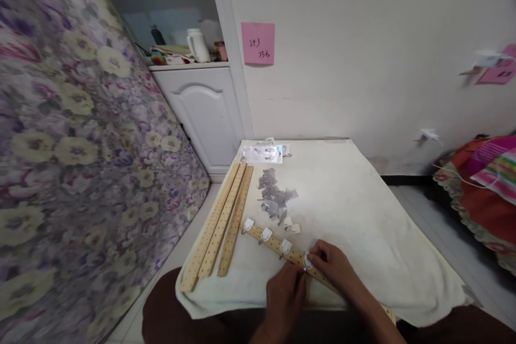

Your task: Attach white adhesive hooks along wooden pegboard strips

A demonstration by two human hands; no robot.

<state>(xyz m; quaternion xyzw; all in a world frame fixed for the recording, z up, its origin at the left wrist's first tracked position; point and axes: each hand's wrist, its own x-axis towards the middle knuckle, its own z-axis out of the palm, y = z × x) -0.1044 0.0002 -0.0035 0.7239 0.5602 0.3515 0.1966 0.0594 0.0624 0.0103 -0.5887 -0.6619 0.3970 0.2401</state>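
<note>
A perforated wooden strip [278, 244] lies slanted across the near part of the cloth-covered table [363, 209], with three small white hooks stuck along it. My right hand [336, 269] pinches a fourth white hook [308, 261] against the strip. My left hand [284, 295] rests on the strip just below that hook, fingers curled and pressing down. Behind the strip lies a pile of clear hook pieces [274, 198].
Three more wooden strips [220, 226] lie side by side at the table's left edge. A clear packet [262, 153] sits at the far edge by the wall. A flowered mattress [72, 134] stands left, a white cabinet [201, 107] behind, bedding [484, 183] at the right.
</note>
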